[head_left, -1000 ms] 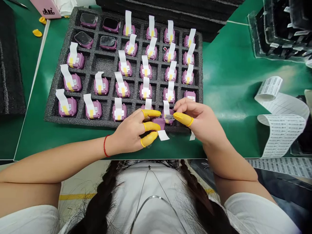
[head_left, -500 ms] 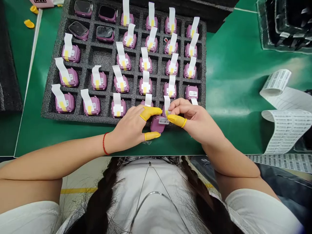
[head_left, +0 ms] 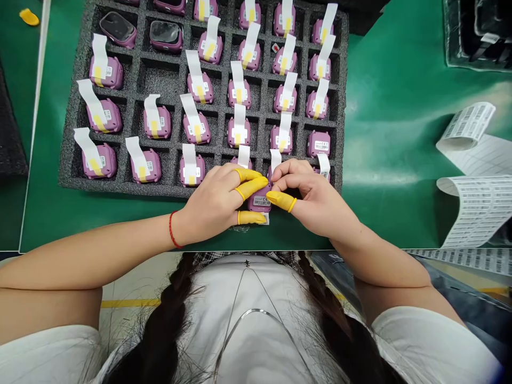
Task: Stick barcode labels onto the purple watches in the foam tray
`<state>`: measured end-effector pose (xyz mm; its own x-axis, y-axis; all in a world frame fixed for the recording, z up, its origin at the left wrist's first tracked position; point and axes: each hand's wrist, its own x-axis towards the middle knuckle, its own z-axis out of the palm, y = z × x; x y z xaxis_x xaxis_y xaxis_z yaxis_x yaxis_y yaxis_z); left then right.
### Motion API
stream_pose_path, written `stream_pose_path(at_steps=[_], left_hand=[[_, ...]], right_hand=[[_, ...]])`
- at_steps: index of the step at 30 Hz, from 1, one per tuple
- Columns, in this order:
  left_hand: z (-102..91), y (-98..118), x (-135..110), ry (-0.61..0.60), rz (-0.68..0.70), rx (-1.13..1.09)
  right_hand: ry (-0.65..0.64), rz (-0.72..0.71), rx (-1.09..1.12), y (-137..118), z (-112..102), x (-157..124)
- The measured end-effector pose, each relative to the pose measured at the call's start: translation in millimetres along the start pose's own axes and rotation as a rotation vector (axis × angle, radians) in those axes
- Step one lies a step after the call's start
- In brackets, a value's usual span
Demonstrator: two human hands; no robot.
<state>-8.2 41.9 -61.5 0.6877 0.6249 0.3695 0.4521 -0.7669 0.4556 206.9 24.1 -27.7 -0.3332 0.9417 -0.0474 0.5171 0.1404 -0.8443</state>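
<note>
My left hand (head_left: 218, 205), with yellow finger cots, grips a purple watch body (head_left: 260, 201) from the left, just in front of the black foam tray (head_left: 168, 82). My right hand (head_left: 316, 200) pinches at the same watch body from the right, a yellow-cotted fingertip pressed on its barcode label. A white strip pokes out under the left fingers. The tray holds several purple watch bodies (head_left: 239, 132) with white-and-yellow tabs standing up. One body without a tab (head_left: 319, 144) lies in the right column.
Curled sheets of barcode labels (head_left: 476, 176) lie on the green mat at right. A stack of dark plastic trays (head_left: 476, 32) stands at far right. A loose yellow finger cot (head_left: 29, 17) lies at top left. Black foam borders the left edge.
Both hands have closed in tighter on the watch body, the right fingertip now pressing its label. The view has shifted so the tray sits higher in the frame.
</note>
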Motion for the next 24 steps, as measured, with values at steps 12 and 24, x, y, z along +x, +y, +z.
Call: stream_pose_path(at_steps=[12, 24], left_hand=[[-0.5, -0.1, 0.7, -0.033, -0.037, -0.017], [-0.1, 0.4, 0.9, -0.004, -0.005, 0.003]], right_hand=[[-0.002, -0.019, -0.053, 0.1, 0.6, 0.0], [0.010, -0.018, -0.071, 0.0, 1.8, -0.4]])
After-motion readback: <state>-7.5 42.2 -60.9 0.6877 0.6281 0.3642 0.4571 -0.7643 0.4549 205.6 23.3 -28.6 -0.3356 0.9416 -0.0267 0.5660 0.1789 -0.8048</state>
